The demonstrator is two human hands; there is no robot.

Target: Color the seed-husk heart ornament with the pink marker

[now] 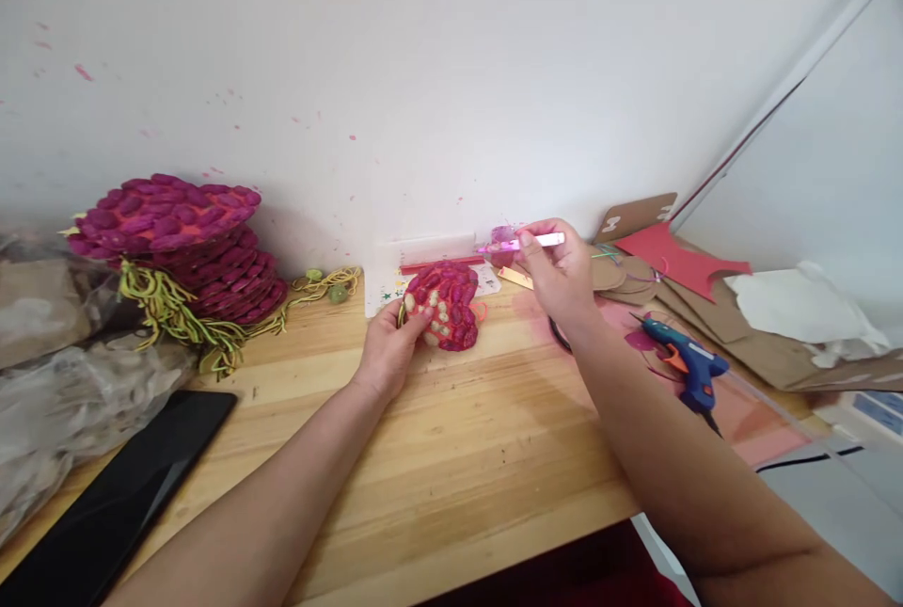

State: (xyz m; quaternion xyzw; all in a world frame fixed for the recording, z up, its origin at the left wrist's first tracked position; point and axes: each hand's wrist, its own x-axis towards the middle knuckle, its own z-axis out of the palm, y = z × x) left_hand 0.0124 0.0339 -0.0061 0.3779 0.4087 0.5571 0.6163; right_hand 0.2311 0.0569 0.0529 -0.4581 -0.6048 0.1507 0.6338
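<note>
My left hand [393,343] grips a small piece covered in pistachio-like shells [458,311] just above the wooden table. Most of its shells are magenta; a patch near my thumb is pale beige. In my right hand [557,273] is a slim white pen-like tool [543,241] with a pink tip, pointing left, up and to the right of the piece. Whether it is a brush or a marker I cannot tell. Behind the piece lies a white sheet [379,292] with small coloured marks. A pink-stained container [503,234] stands partly hidden behind the tool.
At left stands a stack of magenta shell-covered pieces [176,231] with yellow-green yarn [159,301]. Plastic bags [49,400] and a black flat device [119,503] lie nearer. A blue glue gun [695,367], cardboard [712,320] and red sheet [656,254] occupy the right.
</note>
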